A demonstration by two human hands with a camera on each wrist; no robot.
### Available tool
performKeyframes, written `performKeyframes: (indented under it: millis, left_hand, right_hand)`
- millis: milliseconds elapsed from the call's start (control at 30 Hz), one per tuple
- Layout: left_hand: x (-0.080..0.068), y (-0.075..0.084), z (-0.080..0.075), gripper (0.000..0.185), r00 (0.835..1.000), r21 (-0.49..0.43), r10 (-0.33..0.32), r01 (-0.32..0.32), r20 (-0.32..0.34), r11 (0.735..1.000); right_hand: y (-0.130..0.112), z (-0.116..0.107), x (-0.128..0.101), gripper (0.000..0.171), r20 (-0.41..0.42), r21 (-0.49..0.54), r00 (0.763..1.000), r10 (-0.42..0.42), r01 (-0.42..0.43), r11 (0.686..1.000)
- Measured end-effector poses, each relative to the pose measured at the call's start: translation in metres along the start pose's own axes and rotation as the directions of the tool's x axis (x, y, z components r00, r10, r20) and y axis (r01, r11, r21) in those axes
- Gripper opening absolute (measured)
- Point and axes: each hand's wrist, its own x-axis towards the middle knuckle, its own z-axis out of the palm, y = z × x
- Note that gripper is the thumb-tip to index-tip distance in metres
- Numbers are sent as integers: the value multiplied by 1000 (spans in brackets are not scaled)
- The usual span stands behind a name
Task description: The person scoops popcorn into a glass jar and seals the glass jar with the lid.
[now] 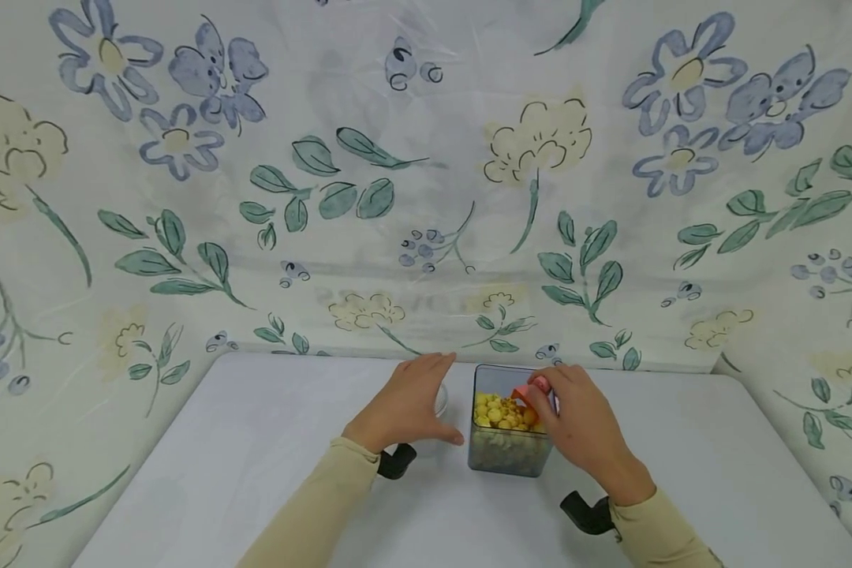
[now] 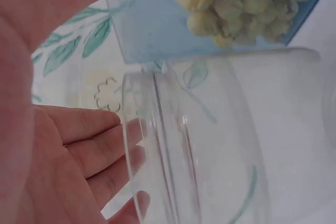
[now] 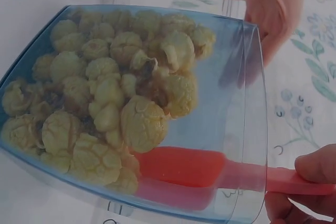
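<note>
A blue-tinted clear container point(image 1: 506, 457) full of yellow popcorn point(image 3: 76, 90) stands on the table. My right hand point(image 1: 585, 426) pinches the handle of a red scoop point(image 3: 181, 167), whose bowl is inside the container against the popcorn. Left of the container is a clear round jar point(image 2: 220, 129), mostly hidden behind my left hand point(image 1: 406, 409) in the head view. The left hand is spread beside the jar's rim, thumb apart from the fingers. In the left wrist view its fingertips are close to the rim; whether they touch it I cannot tell.
The white table point(image 1: 241, 442) runs back to a wall of floral cloth point(image 1: 454, 189). Similar cloth point(image 1: 838, 410) hangs at the right side. Black wrist mounts point(image 1: 586, 514) sit under both wrists.
</note>
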Motion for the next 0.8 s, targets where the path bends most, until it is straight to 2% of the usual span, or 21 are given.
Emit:
performKeyframes:
  millis: [267, 433, 633, 800]
  left_hand:
    - [-20, -23, 0, 107, 994, -157, -100, 92, -42, 983]
    - [-23, -33, 8, 99, 988, -254, -146, 126, -58, 959]
    - [-22, -39, 15, 94, 980, -324, -177, 139, -91, 936]
    - [-23, -44, 21, 89, 976, -413, -192, 132, -105, 901]
  right_hand:
    - [1, -6, 0, 10, 4, 94, 996, 89, -89, 992]
    - [2, -10, 0, 13, -10, 128, 993, 114, -112, 985]
    - [9, -11, 1, 16, -32, 160, 990, 137, -130, 979]
    - [12, -16, 3, 23, 11, 213, 978, 207, -205, 955]
